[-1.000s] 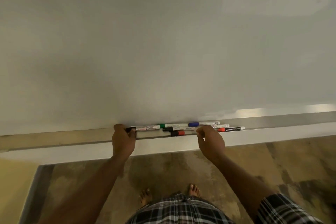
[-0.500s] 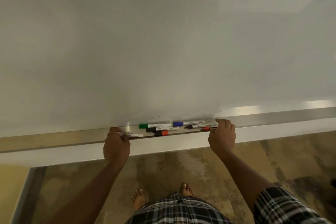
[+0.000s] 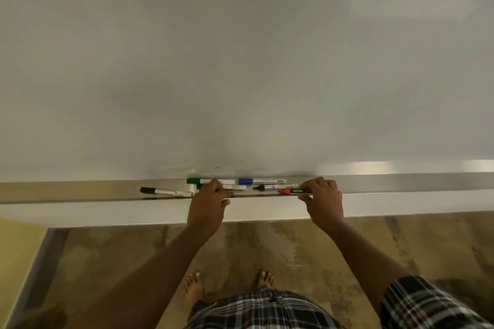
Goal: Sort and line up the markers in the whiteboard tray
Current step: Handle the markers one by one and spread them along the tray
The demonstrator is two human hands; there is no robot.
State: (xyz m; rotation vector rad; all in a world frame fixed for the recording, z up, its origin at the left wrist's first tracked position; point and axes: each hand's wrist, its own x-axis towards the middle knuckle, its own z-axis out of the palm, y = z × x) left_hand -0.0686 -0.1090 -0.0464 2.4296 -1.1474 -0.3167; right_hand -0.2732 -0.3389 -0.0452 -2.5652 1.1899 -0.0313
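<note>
Several markers lie in the metal whiteboard tray (image 3: 401,185). A black-capped marker (image 3: 165,191) rests alone at the left, slightly tilted. A green marker (image 3: 207,181) and a blue marker (image 3: 260,181) lie end to end against the board. In front of them are a white-bodied marker (image 3: 236,187) and a black-tipped marker (image 3: 275,187). My left hand (image 3: 208,204) curls over the left end of the white-bodied marker, hiding that end. My right hand (image 3: 322,199) pinches the right end of a red-tipped black marker (image 3: 294,191) at the tray's front lip.
The blank whiteboard (image 3: 240,61) fills the upper view. Below the tray runs a white ledge (image 3: 133,211), then a worn floor (image 3: 294,248) with my bare feet. The tray stretches on to both sides.
My left hand has let go of the black-capped marker at the left and moved right onto the middle markers. My right hand stays on the red-tipped marker.
</note>
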